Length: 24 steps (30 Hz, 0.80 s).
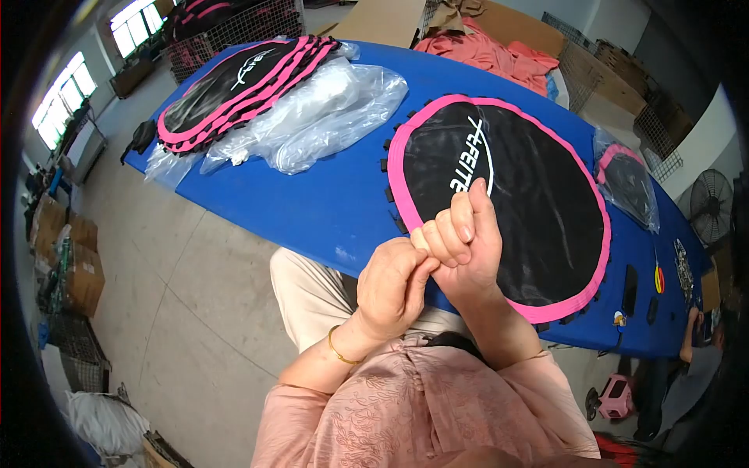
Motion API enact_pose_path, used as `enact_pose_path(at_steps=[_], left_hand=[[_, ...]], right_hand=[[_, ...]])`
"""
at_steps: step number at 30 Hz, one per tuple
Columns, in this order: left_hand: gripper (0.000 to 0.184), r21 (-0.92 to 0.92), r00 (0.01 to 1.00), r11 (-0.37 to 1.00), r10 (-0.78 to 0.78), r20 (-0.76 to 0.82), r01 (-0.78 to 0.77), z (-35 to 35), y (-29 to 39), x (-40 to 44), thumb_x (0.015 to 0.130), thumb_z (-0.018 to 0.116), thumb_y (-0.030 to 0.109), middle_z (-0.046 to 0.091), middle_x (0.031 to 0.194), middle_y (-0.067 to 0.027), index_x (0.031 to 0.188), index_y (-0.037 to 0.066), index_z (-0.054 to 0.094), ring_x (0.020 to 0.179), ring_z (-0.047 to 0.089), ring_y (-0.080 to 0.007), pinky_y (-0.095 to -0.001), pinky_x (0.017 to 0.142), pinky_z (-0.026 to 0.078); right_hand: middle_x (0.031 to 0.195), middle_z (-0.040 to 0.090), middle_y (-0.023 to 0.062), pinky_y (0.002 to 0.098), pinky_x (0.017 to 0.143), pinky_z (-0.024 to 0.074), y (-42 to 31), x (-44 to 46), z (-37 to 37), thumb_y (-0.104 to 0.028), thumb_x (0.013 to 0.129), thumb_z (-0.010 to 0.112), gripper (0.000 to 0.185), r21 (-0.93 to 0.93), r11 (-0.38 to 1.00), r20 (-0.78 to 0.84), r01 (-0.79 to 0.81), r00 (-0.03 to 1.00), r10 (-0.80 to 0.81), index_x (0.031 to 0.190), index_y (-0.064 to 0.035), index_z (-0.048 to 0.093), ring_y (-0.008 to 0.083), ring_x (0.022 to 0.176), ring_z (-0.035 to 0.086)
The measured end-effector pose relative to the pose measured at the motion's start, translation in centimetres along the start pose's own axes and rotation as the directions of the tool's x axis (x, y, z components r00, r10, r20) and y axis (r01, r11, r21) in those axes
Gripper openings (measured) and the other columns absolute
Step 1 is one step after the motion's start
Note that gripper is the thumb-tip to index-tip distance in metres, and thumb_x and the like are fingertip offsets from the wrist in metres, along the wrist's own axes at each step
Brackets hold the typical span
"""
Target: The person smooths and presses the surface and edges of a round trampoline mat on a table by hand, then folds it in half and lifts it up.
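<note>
My left hand (394, 285), with a thin gold bracelet (337, 345) on its wrist, is closed in a pinch against the little-finger side of my right hand. Anything between those fingertips is too small or hidden to name. My right hand (466, 238) is curled with its thumb up, and the inside of its grip is hidden. Both hands are raised in front of a black trampoline mat (538, 210) with a pink border, white lettering and black loops round its edge. This mat lies flat on the blue table (257, 210), partly covered by my right hand and forearm.
A stack of similar mats (234, 90) lies at the far left beside clear plastic bags (335, 117). On the right lie a bagged mat (628, 183) and small tools. Another person (694, 374) is at the right end, near a fan (710, 199). Cardboard boxes (78, 273) stand left.
</note>
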<state>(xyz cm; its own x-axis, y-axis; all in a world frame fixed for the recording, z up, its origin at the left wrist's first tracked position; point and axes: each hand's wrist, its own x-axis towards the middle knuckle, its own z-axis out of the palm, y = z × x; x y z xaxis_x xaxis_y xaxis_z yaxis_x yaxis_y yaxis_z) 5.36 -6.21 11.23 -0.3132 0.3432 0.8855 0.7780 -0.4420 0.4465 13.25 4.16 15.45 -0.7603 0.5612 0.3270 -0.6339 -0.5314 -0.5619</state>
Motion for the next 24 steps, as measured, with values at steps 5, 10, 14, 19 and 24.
enact_pose_path(at_steps=[5, 10, 14, 19, 24], left_hand=[[0.025, 0.020, 0.997, 0.998, 0.056, 0.044, -0.057, -0.2, -0.6, -0.4, 0.085, 0.079, -0.005, 0.069, 0.094, -0.0169, 0.107, -0.003, 0.066, 0.084, 0.069, -0.0331, -0.0376, 0.077, 0.057], [0.023, -0.148, 0.959, 0.951, -0.280, -0.045, 0.271, 0.1, 0.0, -0.6, 0.086, 0.078, -0.006, 0.070, 0.096, -0.0168, 0.105, -0.003, 0.066, 0.085, 0.070, -0.0324, -0.0368, 0.077, 0.057], [0.019, -0.100, 0.967, 0.962, -0.256, -0.008, 0.254, -0.3, 0.1, -0.4, 0.087, 0.077, -0.007, 0.070, 0.096, -0.0161, 0.103, -0.003, 0.067, 0.086, 0.070, -0.0314, -0.0365, 0.078, 0.057], [0.019, -0.010, 1.000, 1.000, 0.008, 0.030, -0.008, 0.0, -1.1, -0.8, 0.089, 0.076, -0.006, 0.070, 0.095, -0.0150, 0.106, -0.004, 0.067, 0.090, 0.071, -0.0299, -0.0349, 0.080, 0.057], [0.021, -0.277, 0.942, 0.917, -0.323, -0.089, 0.288, 1.2, 0.3, -1.3, 0.089, 0.077, -0.006, 0.070, 0.095, -0.0152, 0.107, -0.004, 0.068, 0.091, 0.071, -0.0299, -0.0346, 0.081, 0.057]], right_hand=[[0.043, 0.033, -0.0066, 0.0274, 0.050, 0.0298, 0.5, 0.1, -0.1, -0.045, 0.118, 0.017, 0.064, 0.034, 0.999, -0.008, 0.013, 1.000, -0.013, 0.066, -0.0184, 0.044, 0.0086, 0.037, 0.023], [0.043, 0.033, -0.0066, 0.0277, 0.051, 0.0297, 0.9, 0.2, -0.3, -0.044, 0.118, 0.017, 0.063, -0.038, 0.997, -0.013, 0.060, 0.998, -0.060, 0.065, -0.0188, 0.042, 0.0088, 0.037, 0.022], [0.043, 0.033, -0.0059, 0.0278, 0.051, 0.0299, 1.0, 0.1, -0.3, -0.044, 0.118, 0.016, 0.063, -0.087, 0.994, -0.014, 0.073, 0.997, -0.075, 0.066, -0.0183, 0.042, 0.0092, 0.037, 0.022], [0.044, 0.034, -0.0053, 0.0280, 0.050, 0.0292, 1.2, 0.1, -0.5, -0.044, 0.118, 0.015, 0.064, -0.053, 0.995, -0.011, 0.090, 0.996, -0.091, 0.067, -0.0175, 0.042, 0.0093, 0.038, 0.022], [0.048, 0.029, -0.0044, 0.0309, 0.050, 0.0290, 0.8, -0.1, -0.5, -0.043, 0.118, 0.025, 0.060, -0.104, 0.987, 0.043, 0.121, 0.992, -0.117, 0.066, -0.0159, 0.039, 0.0104, 0.041, 0.023]])
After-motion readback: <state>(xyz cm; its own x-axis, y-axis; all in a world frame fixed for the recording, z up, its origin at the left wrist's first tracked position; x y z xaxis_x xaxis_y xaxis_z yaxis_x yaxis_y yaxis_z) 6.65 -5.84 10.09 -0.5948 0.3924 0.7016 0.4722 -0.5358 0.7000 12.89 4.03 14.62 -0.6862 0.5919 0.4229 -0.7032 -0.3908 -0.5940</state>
